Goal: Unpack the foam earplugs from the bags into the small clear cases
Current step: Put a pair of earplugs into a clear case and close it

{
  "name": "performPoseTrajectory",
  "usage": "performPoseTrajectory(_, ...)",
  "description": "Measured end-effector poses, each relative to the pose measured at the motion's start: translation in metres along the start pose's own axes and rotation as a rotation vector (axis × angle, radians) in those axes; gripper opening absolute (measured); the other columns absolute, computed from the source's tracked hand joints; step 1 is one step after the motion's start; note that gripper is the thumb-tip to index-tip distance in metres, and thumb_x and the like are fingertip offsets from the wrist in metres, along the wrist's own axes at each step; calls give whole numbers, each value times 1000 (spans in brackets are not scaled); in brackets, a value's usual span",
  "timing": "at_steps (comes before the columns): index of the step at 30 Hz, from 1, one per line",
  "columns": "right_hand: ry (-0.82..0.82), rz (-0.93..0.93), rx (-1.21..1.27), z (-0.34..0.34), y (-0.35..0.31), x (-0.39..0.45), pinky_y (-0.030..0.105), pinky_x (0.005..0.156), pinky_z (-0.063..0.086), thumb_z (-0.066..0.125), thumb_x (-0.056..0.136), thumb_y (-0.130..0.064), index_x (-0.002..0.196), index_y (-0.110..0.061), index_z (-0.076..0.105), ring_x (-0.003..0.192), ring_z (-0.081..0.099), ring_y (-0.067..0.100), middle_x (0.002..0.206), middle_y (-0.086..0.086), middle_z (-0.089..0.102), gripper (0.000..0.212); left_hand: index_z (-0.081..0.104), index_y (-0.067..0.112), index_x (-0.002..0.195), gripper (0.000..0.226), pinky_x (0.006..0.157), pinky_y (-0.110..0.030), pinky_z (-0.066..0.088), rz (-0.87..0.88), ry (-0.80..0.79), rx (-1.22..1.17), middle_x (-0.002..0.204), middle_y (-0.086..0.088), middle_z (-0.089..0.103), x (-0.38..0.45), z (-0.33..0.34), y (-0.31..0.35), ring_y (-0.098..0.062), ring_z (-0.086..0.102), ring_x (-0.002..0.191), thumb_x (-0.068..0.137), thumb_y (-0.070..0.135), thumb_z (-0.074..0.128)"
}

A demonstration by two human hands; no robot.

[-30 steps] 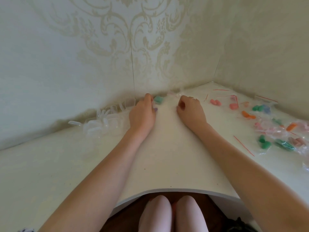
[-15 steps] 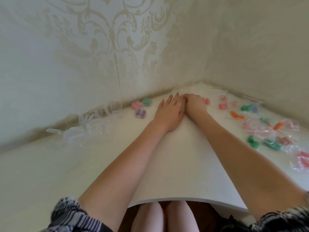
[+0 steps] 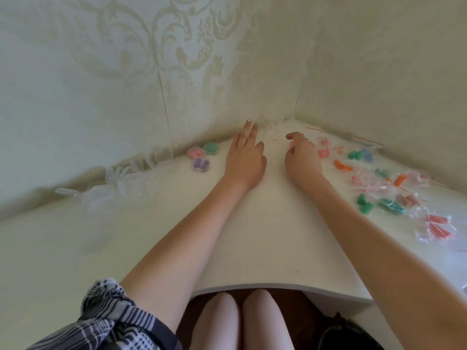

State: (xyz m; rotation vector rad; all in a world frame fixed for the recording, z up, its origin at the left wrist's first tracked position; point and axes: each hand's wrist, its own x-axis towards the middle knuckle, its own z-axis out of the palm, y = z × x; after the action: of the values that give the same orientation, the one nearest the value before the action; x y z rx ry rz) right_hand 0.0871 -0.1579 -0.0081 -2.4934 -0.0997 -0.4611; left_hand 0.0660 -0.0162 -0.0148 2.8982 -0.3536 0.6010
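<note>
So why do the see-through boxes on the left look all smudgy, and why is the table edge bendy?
Head view: the empty clear cases are transparent against a pale desk, in soft light, and slightly blurred; the wide-angle lens curves the desk's front edge. The filled cases show better through colour.

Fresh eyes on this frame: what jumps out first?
Two bare hands reach into the desk's far corner: the left hand lies flat with straight fingers, and the right hand curls beside a crumpled clear bag. To the right lies a scatter of bags of bright earplugs. To the left by the wall sit three filled cases, then a row of empty clear cases.
</note>
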Motion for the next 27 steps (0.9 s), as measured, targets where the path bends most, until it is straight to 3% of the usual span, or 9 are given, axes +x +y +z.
performPoseTrajectory(2,-34,-114,-11,2,-11,-12,30,112,22,33,87,8,134,-17,52,142,27,21,147,8,43,56,52,5,125,36,118,-38,-2,-58,-47,33,159,-15,2,-14,-7,1,-26,-12,146,95,17,36)
performPoseTrajectory(4,-69,-213,-84,3,-26,-24,31,117,11,33,87,8,135,-21,53,144,20,20,150,2,39,59,47,4,129,37,118,-40,-2,-117,-81,120,159,-16,3,-31,-18,-2,-27,-12,146,95,12,35)
performPoseTrajectory(9,-58,-182,-226,2,-23,-42,36,119,1,36,92,-1,137,-23,48,145,16,21,152,2,35,52,9,4,150,63,116,-47,-4,-396,44,274,158,-20,3,-91,-49,-29,-36,-9,145,94,15,36)
performPoseTrajectory(14,-2,-75,-239,-5,-15,-51,39,119,-1,36,93,-7,141,-23,43,145,15,18,154,1,29,51,23,-5,146,56,116,-49,-5,-642,-120,379,155,-25,16,-115,-64,-54,-37,6,145,94,16,33)
performPoseTrajectory(16,-3,-45,-297,-7,-12,-50,41,119,-2,36,93,-10,145,-21,34,146,13,20,157,1,23,54,38,-5,139,51,116,-50,-6,-605,-138,427,149,-25,31,-115,-65,-52,-35,15,144,93,16,37)
performPoseTrajectory(19,-10,2,-296,-12,2,-47,41,119,4,38,92,-11,147,-19,28,146,9,26,157,6,21,57,61,6,118,35,115,-52,-8,-461,-116,429,120,-15,61,-117,-68,-46,-32,35,134,88,10,43)
performPoseTrajectory(22,-46,29,-253,-16,13,-42,44,117,13,38,92,-13,148,-21,27,146,4,28,157,9,21,57,61,11,112,30,115,-51,-10,-363,-66,416,103,-7,64,-121,-74,-41,-30,42,126,88,7,44)
performPoseTrajectory(25,-93,44,-275,-12,17,-37,46,112,22,35,94,-19,140,-18,40,140,23,32,144,11,43,47,58,12,109,23,116,-49,-7,-322,-15,377,100,-8,64,-126,-72,-40,-30,46,120,90,15,46)
performPoseTrajectory(27,-84,45,-277,-11,15,-38,45,107,30,35,95,-20,121,-12,56,123,44,34,123,14,59,35,56,13,110,22,117,-46,-4,-292,5,326,99,-8,65,-129,-68,-36,-28,50,114,92,20,45)
